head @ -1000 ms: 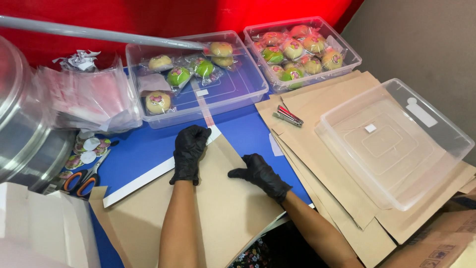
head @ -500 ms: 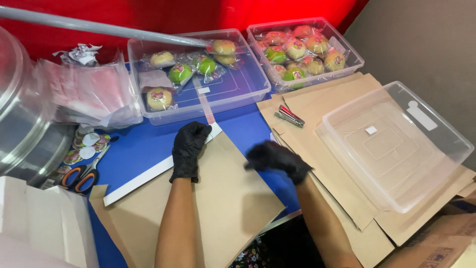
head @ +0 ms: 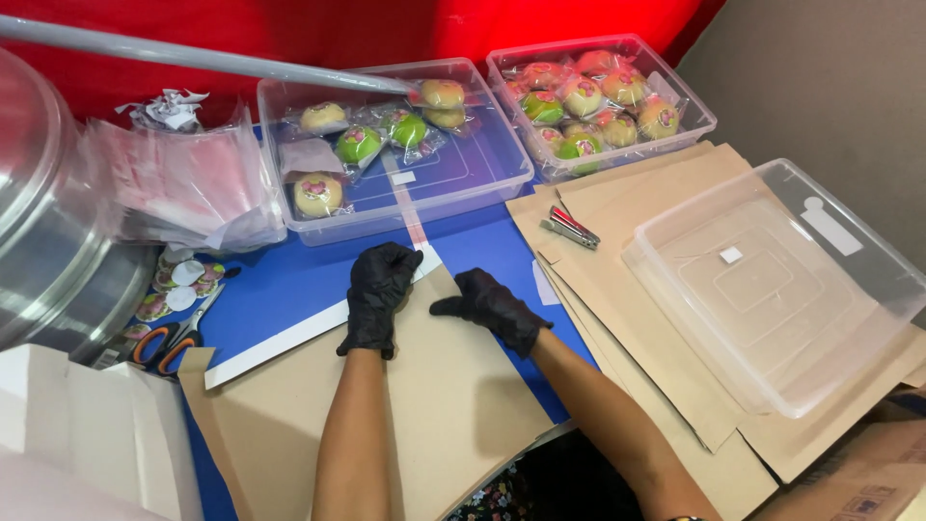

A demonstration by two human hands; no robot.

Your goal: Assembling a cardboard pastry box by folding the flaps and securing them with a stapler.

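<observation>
Gloved hands on cardboard sheet [head: 453, 415], lower centre.
Left hand [head: 378, 294] pressing flat, fingers curled; right hand [head: 492, 307] resting spread, gripping nothing.

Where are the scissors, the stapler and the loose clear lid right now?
scissors [head: 172, 340]: head view, on the orange-and-black handles.
stapler [head: 571, 229]: head view, on the middle of its metal body.
clear lid [head: 762, 289]: head view, on its flat centre panel.

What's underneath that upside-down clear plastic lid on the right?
The clear lid lies on a stack of flat brown cardboard sheets, visible through it and around its edges. How many sheets are stacked, and anything beneath them, is hidden.
</observation>
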